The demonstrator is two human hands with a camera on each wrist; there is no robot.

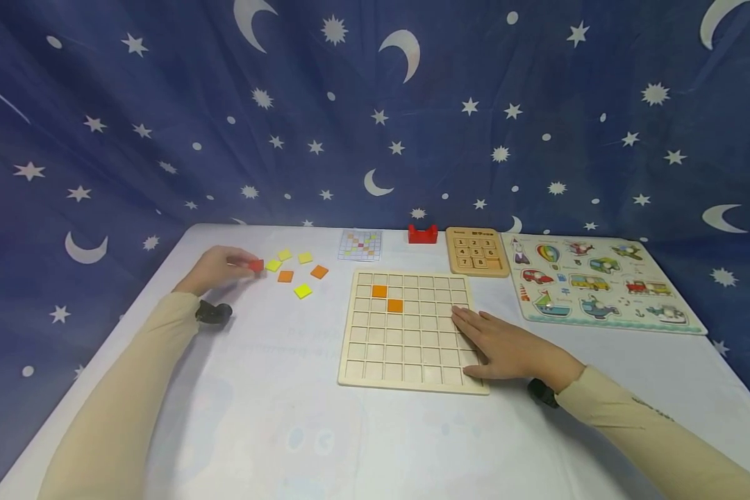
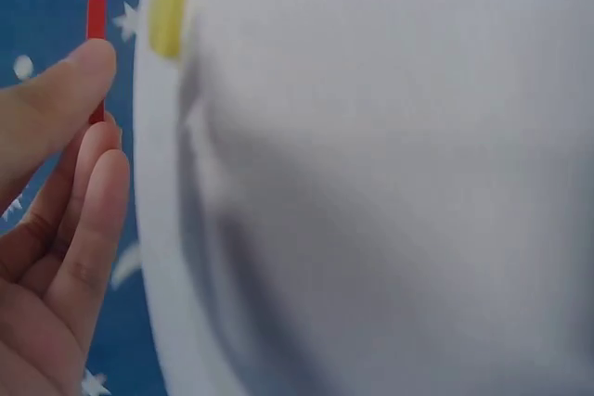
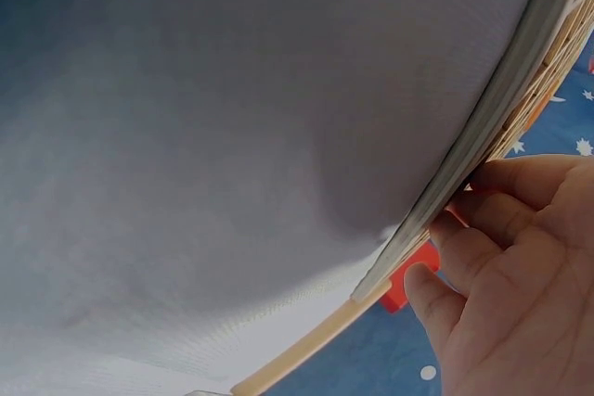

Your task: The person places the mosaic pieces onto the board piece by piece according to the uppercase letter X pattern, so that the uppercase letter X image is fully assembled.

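My left hand (image 1: pixel 217 271) pinches a red square tile (image 1: pixel 256 265) between thumb and fingers, at the left of the table. In the left wrist view the red tile (image 2: pixel 96 16) stands edge-on above the thumb. Just right of that hand lie several loose tiles, among them a yellow tile (image 1: pixel 303 291) and an orange tile (image 1: pixel 319 271). A wooden grid board (image 1: pixel 412 335) lies mid-table, with one orange tile (image 1: pixel 379 292) and a second orange tile (image 1: pixel 395 305) diagonally in its upper-left cells. With fingers extended, my right hand (image 1: pixel 509 347) rests on the board's right edge.
Behind the board are a printed pattern card (image 1: pixel 360 246), a red holder (image 1: pixel 422 235) and a wooden number puzzle (image 1: pixel 477 253). A vehicle picture puzzle (image 1: pixel 578 295) lies at the right. A blue star-and-moon curtain (image 1: pixel 325 104) hangs along the table's back edge.
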